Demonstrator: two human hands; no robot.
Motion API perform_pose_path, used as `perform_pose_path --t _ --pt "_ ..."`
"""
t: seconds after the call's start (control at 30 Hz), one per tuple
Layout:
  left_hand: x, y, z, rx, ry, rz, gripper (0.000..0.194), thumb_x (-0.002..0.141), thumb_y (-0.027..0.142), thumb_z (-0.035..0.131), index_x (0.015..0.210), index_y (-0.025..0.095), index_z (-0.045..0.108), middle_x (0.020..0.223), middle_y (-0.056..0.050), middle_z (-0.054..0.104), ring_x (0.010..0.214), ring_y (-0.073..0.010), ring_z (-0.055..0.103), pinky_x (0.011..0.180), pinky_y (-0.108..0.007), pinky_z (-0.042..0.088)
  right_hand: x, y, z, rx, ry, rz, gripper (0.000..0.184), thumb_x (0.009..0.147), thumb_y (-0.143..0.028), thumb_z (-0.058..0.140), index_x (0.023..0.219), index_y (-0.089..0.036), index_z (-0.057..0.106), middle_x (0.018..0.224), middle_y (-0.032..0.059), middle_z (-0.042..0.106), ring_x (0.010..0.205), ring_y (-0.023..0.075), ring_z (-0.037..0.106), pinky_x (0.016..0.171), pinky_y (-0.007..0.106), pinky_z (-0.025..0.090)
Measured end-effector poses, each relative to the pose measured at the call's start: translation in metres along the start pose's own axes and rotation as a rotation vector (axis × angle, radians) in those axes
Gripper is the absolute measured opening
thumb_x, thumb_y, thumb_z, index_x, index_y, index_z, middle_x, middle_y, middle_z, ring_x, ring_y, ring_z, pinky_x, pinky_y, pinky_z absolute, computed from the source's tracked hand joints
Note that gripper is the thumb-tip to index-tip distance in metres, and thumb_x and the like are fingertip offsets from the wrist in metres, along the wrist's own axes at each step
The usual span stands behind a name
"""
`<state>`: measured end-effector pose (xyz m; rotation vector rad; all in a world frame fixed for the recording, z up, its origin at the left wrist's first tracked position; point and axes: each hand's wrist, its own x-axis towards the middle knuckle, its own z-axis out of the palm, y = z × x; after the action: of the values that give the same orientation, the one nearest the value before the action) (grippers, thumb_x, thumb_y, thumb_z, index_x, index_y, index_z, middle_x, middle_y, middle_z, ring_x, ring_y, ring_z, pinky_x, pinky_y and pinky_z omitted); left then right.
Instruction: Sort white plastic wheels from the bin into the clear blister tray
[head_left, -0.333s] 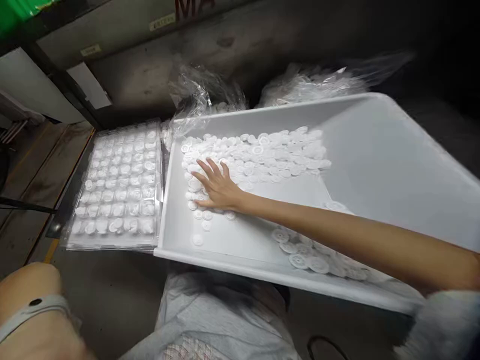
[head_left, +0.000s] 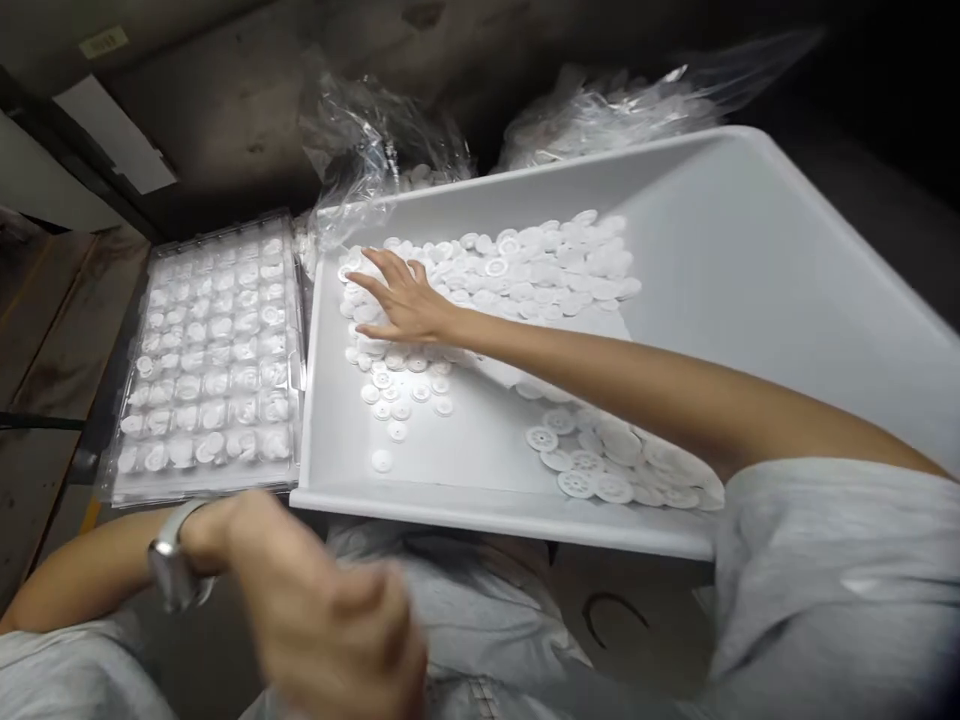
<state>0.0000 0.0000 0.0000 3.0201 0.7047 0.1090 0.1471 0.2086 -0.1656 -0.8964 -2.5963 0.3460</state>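
Observation:
My right hand reaches into a white tub, its fingers spread over a layer of small white plastic discs. Its fingertips are among the discs near the far left corner. Several loose discs lie just below the palm. A second heap of larger, spoked white discs sits under my right forearm at the tub's near side. Lower down, my left hand is curled into a fist in front of my lap, blurred by motion. Whatever is inside its fingers is hidden.
Left of the tub stands a stack of clear plastic trays, with white parts in their pockets. Behind the tub lie clear plastic bags containing white parts. A dark metal panel rises at the back.
My left hand has swung up and rightward into view from the lower left. My right hand has moved away from me across the discs, uncovering loose ones below it. The view has shifted.

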Motion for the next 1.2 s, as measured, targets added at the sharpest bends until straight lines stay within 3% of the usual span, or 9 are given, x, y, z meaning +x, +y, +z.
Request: perform_pose_path --t 0.07,0.2,0.27,0.37,0.57,0.8,0.9,1.03,1.2 --pt "0.024 -0.018 0.033 0.059 -0.001 0.273 0.021 0.097 0.033 0.040 0.103 0.031 0.060 0.103 0.006 0.065 0.088 -0.0063 0.059 0.079 -0.022 0.050 -0.002 0.020 -0.009 -0.011 0.005 -0.011 0.083 0.086 -0.075 0.033 0.151 -0.028 0.012 0.159 0.0161 0.003 0.144 0.0424 0.007 0.103 0.072 0.016" --pt "0.074 -0.046 0.109 0.196 -0.029 0.357 0.029 0.090 0.008 0.042 0.111 0.017 0.060 0.120 -0.005 0.062 0.104 -0.0165 0.060 0.090 -0.036 0.050 -0.025 0.050 -0.024 -0.089 0.010 -0.038 0.081 0.087 -0.076 0.028 0.150 -0.028 0.014 0.158 0.0147 0.003 0.144 0.0407 0.007 0.105 0.069 0.013" --pt "0.095 -0.060 0.142 0.237 -0.051 0.390 0.030 0.090 0.014 0.049 0.118 0.019 0.057 0.129 -0.005 0.057 0.115 -0.0177 0.057 0.097 -0.039 0.049 -0.042 0.061 -0.024 -0.139 -0.001 -0.053 0.080 0.087 -0.077 0.026 0.150 -0.028 0.018 0.158 0.0147 0.007 0.143 0.0408 0.011 0.105 0.069 0.013" --pt "0.113 -0.081 0.171 0.287 -0.106 0.378 0.030 0.090 0.034 0.054 0.111 0.013 0.059 0.113 -0.007 0.062 0.105 -0.0152 0.060 0.096 -0.040 0.051 -0.064 0.073 -0.016 -0.205 -0.031 -0.061 0.081 0.085 -0.079 0.028 0.149 -0.030 0.025 0.159 0.0133 0.011 0.141 0.0427 0.014 0.103 0.072 0.013" --pt "0.104 -0.111 0.169 0.323 -0.147 0.301 0.032 0.090 0.038 0.054 0.110 0.012 0.059 0.106 -0.006 0.063 0.096 -0.0131 0.061 0.086 -0.035 0.054 -0.066 0.074 -0.004 -0.264 -0.037 0.033 0.063 0.094 -0.064 0.024 0.148 -0.031 0.027 0.159 0.0141 0.013 0.142 0.0398 0.015 0.102 0.072 0.015" --pt "0.108 -0.098 0.173 0.287 -0.056 0.362 0.035 0.090 0.035 0.055 0.118 0.014 0.057 0.124 -0.009 0.058 0.115 -0.0183 0.056 0.099 -0.043 0.049 -0.068 0.075 -0.026 -0.304 0.035 0.081 0.067 0.094 -0.065 0.025 0.150 -0.030 0.019 0.160 0.0132 0.010 0.144 0.0341 0.015 0.108 0.062 0.019" --pt "0.126 -0.101 0.189 0.286 -0.019 0.326 0.042 0.090 0.036 0.055 0.127 0.015 0.052 0.132 -0.010 0.053 0.121 -0.0208 0.053 0.102 -0.046 0.047 -0.098 0.091 -0.031 -0.348 0.023 0.104 0.066 0.092 -0.064 0.038 0.148 -0.032 0.028 0.159 0.0117 0.016 0.142 0.0355 0.021 0.108 0.064 0.019" --pt "0.145 -0.122 0.201 0.304 -0.030 0.193 0.038 0.090 0.038 0.055 0.118 0.013 0.056 0.118 -0.008 0.060 0.108 -0.0171 0.059 0.095 -0.041 0.051 -0.129 0.114 -0.029 -0.432 0.051 0.247 0.063 0.088 -0.052 0.057 0.141 -0.023 0.040 0.152 0.0125 0.029 0.138 0.0355 0.030 0.109 0.063 0.026" --pt "0.144 -0.135 0.193 0.312 -0.046 0.115 0.037 0.090 0.039 0.055 0.117 0.013 0.057 0.116 -0.008 0.061 0.105 -0.0161 0.060 0.093 -0.039 0.052 -0.124 0.114 -0.029 -0.515 0.119 0.362 0.052 0.091 -0.043 0.057 0.135 -0.020 0.046 0.142 0.0118 0.042 0.128 0.0292 0.045 0.104 0.056 0.040"
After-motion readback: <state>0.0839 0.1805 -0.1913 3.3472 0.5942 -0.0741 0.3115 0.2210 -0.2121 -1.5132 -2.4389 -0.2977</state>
